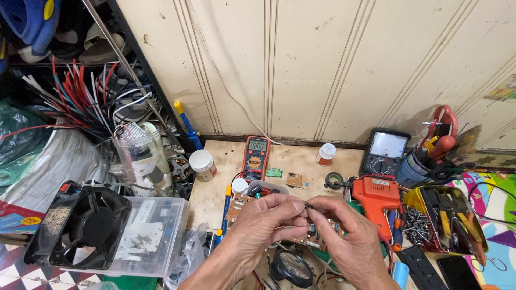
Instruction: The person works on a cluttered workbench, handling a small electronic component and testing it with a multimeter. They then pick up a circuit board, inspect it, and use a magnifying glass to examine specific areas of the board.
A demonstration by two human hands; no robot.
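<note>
At the far left a black fan (pixel 86 225) sits beside a clear plastic box (pixel 153 233), with a tangle of red and white wires (pixel 86 99) behind them. Further right a white jar (pixel 202 162) stands on the wooden counter (pixel 301 161), next to an orange multimeter (pixel 256 154).

In the near middle the left hand (pixel 258 231) and right hand (pixel 344 236) meet above a brown circuit board (pixel 239 207). A small dark part (pixel 307 204) is caught between them: the left fingers (pixel 287 207) pinch its left end with thumb and forefinger pressed together, and the right fingers (pixel 328 207) pinch its right end the same way, so the part bridges the two sets of fingertips. What kind of part it is cannot be told. A magnifying glass (pixel 293 267) lies below the hands.

To the right rests an orange soldering gun (pixel 379 198), a grey dial meter (pixel 384 152) stands behind it, and a yellow tray of tools (pixel 451 217) sits at the right edge
</note>
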